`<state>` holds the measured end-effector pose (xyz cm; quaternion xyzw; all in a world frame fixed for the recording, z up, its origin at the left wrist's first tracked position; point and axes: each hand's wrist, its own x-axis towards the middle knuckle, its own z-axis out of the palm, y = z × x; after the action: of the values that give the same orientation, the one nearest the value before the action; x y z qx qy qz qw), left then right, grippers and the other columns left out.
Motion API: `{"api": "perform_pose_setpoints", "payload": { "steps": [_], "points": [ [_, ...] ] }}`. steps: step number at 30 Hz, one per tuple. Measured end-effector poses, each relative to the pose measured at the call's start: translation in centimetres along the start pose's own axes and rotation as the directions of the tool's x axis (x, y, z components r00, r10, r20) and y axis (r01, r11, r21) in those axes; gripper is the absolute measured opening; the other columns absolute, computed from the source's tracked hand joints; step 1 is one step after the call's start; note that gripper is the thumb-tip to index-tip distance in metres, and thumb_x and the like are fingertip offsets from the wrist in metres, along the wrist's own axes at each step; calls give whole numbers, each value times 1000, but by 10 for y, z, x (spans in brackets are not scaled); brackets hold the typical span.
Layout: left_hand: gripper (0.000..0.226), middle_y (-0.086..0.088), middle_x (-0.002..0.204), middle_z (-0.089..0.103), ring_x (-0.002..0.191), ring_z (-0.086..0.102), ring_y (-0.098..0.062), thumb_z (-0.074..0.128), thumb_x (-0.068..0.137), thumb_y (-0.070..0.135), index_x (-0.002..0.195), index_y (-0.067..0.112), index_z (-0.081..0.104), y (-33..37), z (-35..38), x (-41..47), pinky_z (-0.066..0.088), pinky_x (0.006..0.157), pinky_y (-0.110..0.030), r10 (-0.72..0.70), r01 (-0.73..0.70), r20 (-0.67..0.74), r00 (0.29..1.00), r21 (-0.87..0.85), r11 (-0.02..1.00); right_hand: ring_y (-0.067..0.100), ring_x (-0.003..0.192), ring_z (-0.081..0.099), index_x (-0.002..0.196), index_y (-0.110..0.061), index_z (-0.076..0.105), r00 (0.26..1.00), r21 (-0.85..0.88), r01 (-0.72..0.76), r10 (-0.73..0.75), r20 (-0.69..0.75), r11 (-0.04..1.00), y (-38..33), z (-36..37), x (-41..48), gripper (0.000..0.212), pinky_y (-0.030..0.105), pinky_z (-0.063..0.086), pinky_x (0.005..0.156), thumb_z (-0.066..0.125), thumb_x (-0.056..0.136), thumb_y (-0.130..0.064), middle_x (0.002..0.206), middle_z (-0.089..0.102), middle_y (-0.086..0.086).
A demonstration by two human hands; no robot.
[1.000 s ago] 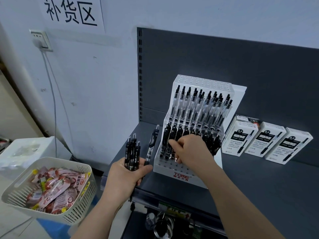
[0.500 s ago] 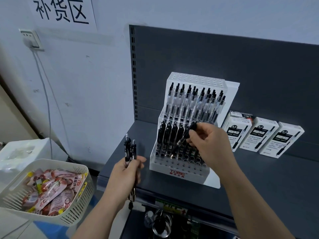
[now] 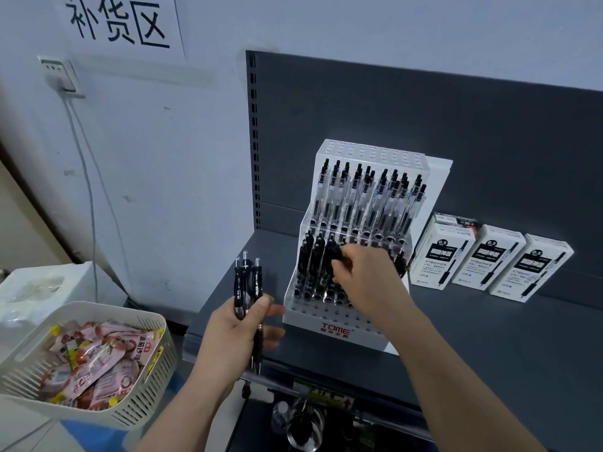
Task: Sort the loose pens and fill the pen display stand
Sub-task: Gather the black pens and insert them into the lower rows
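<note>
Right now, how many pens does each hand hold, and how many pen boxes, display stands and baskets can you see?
Loose pens gripped in the left hand: 3
Black pen pinched by the right hand: 1
White pen boxes: 3
Display stand: 1
Basket: 1
Total: 9

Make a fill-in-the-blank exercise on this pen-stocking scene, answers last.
The left hand grips loose pens; the basket sits to its ____.
The right hand pinches a pen at the display stand, lettered ____ in red.
The white pen boxes beside it number ____.
Missing: left; TOME; three.
</note>
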<state>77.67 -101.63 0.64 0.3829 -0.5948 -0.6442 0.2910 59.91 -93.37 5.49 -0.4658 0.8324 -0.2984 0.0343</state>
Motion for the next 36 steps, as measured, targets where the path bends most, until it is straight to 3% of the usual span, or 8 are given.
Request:
{"api": "perform_pose_setpoints", "payload": {
  "steps": [8,15,18,21,24,28,31,36],
  "points": [
    [22,-2,65,65,51,50,-18,50,98,30,101,15,66,-5,-2,4,42,55,-33,-32,31,45,998,18,999,30,76,71,70,-6,47,997,-66,-55,59,59,996,-4,3,5,30,46,57,64,46,97,-18,76,66,18],
    [17,-1,64,60,64,54,-15,55,95,16,95,22,72,-11,-2,7,43,70,-31,22,-26,71,997,64,998,17,56,52,62,-13,35,994,-225,-10,34,104,974,-9,1,8,40,28,43,54,43,101,-19,61,46,2],
    [14,-1,67,67,64,61,-9,59,94,17,86,11,70,-10,-1,4,46,68,-21,46,-54,103,994,79,995,16,54,49,62,-13,36,992,-235,13,17,126,972,-10,5,10,41,28,42,54,42,101,-19,62,47,3],
    [16,-5,80,75,74,70,-15,57,94,16,90,7,70,-8,1,2,51,72,-23,26,-33,127,992,52,998,23,68,69,65,-9,43,991,-156,-23,43,129,987,-5,7,8,38,37,57,63,44,101,-22,69,62,11],
    [14,-6,88,76,79,70,-22,57,94,13,96,6,68,-6,1,2,55,74,-30,8,-7,133,991,-7,1000,19,61,69,74,-8,62,992,-67,-70,76,95,995,-1,4,0,36,36,59,66,52,98,-33,65,68,7],
    [12,-8,89,76,75,70,-17,61,90,9,98,5,68,-4,7,1,55,68,-27,8,1,164,986,-58,998,17,56,66,78,-16,67,986,339,-141,101,134,930,-13,5,-21,27,32,57,56,64,89,-41,65,69,3],
    [12,-10,88,76,73,70,-16,65,86,9,97,7,70,-4,13,1,56,65,-22,4,13,187,982,-90,996,5,50,59,79,-18,69,979,471,-178,106,176,864,-17,8,-25,17,25,51,50,71,86,-33,60,66,-3],
    [15,-9,88,76,80,71,-18,60,91,9,101,11,70,-7,12,4,54,67,-20,15,1,167,986,-93,996,8,55,62,84,-11,69,974,600,-227,164,158,767,-9,-10,-27,7,23,55,58,65,90,-12,65,69,1]
  ]
}}
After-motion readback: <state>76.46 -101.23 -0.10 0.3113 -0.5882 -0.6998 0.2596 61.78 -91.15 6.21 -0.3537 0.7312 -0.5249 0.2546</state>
